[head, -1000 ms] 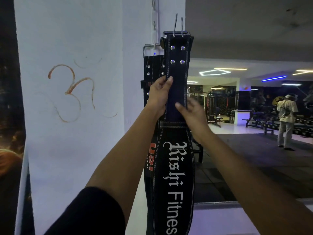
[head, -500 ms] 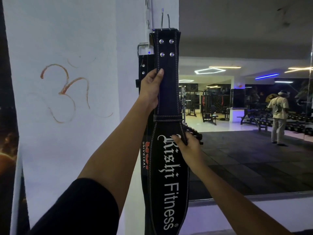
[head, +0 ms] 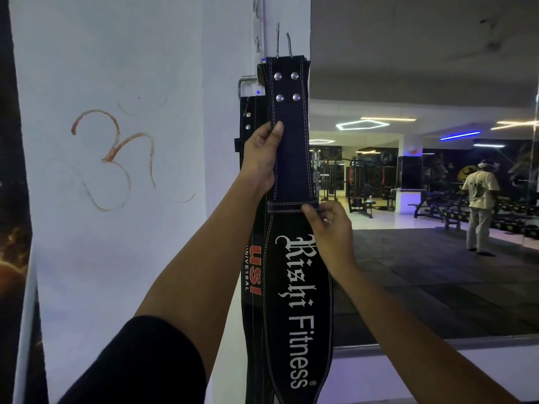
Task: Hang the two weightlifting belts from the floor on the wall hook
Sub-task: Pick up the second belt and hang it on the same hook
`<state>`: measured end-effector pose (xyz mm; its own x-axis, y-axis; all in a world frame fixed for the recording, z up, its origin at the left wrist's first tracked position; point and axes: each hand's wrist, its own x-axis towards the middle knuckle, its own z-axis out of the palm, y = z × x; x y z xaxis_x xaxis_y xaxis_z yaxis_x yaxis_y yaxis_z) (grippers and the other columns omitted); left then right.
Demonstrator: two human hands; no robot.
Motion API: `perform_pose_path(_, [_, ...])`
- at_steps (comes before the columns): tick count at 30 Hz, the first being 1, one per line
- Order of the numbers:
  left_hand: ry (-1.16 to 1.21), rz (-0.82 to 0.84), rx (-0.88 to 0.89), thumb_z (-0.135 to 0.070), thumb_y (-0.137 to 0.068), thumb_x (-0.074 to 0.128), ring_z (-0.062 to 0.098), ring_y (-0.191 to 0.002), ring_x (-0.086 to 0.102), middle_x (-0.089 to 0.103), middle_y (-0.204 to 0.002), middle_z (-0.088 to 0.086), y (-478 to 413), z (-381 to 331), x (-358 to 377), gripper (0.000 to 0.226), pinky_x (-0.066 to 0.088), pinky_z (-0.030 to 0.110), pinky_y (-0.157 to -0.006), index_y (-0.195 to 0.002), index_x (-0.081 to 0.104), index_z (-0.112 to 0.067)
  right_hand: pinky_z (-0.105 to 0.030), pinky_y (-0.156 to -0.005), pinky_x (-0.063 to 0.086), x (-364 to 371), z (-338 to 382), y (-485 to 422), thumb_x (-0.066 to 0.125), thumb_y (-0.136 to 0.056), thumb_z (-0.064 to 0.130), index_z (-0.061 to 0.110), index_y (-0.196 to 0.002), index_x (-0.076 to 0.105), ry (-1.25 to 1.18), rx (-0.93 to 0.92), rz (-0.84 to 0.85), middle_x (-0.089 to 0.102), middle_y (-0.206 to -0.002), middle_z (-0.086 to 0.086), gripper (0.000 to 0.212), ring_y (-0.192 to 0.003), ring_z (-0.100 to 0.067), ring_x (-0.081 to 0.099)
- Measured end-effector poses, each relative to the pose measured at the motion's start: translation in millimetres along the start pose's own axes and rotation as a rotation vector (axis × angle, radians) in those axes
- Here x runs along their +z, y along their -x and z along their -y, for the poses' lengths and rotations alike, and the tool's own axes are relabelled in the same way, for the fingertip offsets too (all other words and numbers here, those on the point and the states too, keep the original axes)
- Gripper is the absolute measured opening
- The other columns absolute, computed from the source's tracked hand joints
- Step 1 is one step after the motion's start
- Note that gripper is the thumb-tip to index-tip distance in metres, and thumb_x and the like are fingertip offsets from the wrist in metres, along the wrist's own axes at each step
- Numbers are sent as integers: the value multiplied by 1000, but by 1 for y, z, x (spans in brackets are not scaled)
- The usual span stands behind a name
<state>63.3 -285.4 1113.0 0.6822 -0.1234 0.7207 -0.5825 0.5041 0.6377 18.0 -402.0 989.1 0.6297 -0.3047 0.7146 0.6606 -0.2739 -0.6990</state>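
A black belt (head: 294, 158) lettered "Rishi Fitness" hangs upright in front of the white pillar, its riveted end at the top with two metal buckle prongs (head: 283, 42) sticking up. My left hand (head: 262, 158) grips its left edge below the rivets. My right hand (head: 329, 228) pinches the belt's loop strap at its right edge. Behind it a second black belt (head: 253, 266) marked "USI Universal" hangs against the pillar. A metal wall hook (head: 243, 81) juts out beside the front belt's top; whether the front belt rests on it is hidden.
A white pillar (head: 131, 83) with an orange symbol fills the left. To the right a large wall mirror (head: 437, 199) shows the gym floor, machines and a person in a white shirt (head: 478, 205) standing far off. A white ledge (head: 408, 368) runs below the mirror.
My right hand dropped to the belt's lettering, then came back up to the loop strap. My left hand kept its grip near the top. The belt stayed roughly in place.
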Motion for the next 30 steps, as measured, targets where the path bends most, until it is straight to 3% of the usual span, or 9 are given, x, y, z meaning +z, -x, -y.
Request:
perform_pose_path(5, [2, -7, 14, -17, -94, 51, 13, -82, 68, 68, -95, 4, 0, 4, 1, 17, 58, 30, -80, -104, 62, -8, -39, -85, 55, 15, 50, -45, 61, -83, 46, 12, -116, 53, 55, -73, 15, 63, -110, -7, 48, -99, -20, 62])
perform_pose_path(9, [-37, -1, -4, -16, -95, 50, 21, -93, 66, 67, -101, 10, 1, 0, 5, 25, 57, 30, -79, -114, 59, -3, -40, -83, 56, 23, 96, -75, 65, -83, 36, 12, -90, 63, -134, -18, 10, 69, -87, -3, 25, -81, -17, 66])
perform_pose_path(14, [-76, -4, -21, -17, -94, 52, 25, -98, 64, 66, -104, 10, 3, -1, 2, 33, 52, 42, -94, -123, 54, 0, -49, -86, 55, 29, 131, -111, 69, -81, 28, 0, -91, 66, -326, 160, 14, 64, -88, -15, 30, -79, -24, 61])
perform_pose_path(16, [-91, 4, -26, -17, -94, 51, 20, -92, 65, 67, -100, 8, 6, -1, -2, 32, 55, 36, -87, -121, 56, -1, -53, -91, 52, 30, 139, -119, 69, -80, 29, 5, -77, 61, -355, 196, -3, 62, -89, -14, 25, -81, -25, 60])
perform_pose_path(20, [-122, 32, -68, -15, -95, 50, 16, -85, 65, 66, -97, 7, 11, 2, -14, 31, 58, 28, -78, -120, 56, 3, -50, -96, 50, 35, 147, -133, 68, -82, 31, 7, -79, 62, -407, 257, -48, 65, -99, -13, 25, -87, -28, 59])
perform_pose_path(22, [-109, 6, -96, -12, -94, 51, 17, -86, 64, 65, -99, 8, 11, -1, -16, 33, 58, 28, -76, -123, 52, 3, -47, -91, 51, 41, 145, -135, 68, -82, 32, 11, -70, 58, -435, 277, -64, 62, -93, -10, 26, -80, -25, 54])
perform_pose_path(26, [-50, -110, -69, -22, -90, 55, 13, -74, 58, 59, -95, 0, -9, -28, -17, 49, 48, 26, -54, -134, 38, -9, -47, -79, 54, 56, 133, -130, 65, -84, 29, 11, -68, 54, -451, 316, -106, 58, -85, -12, 26, -75, -24, 51])
perform_pose_path(28, [-86, -120, -59, -34, -91, 52, 18, -74, 62, 63, -101, 4, -22, -44, -14, 48, 49, 24, -51, -132, 42, -12, -36, -67, 50, 64, 127, -125, 62, -86, 27, 8, -81, 59, -440, 281, -90, 59, -89, -11, 20, -73, -23, 51])
perform_pose_path(30, [-138, -136, -54, -39, -92, 49, 28, -89, 67, 65, -115, 14, -31, -51, -10, 45, 56, 33, -61, -126, 47, -9, -31, -71, 49, 72, 122, -124, 59, -89, 28, 14, -115, 54, -430, 248, -70, 59, -108, -9, 30, -83, -22, 54])
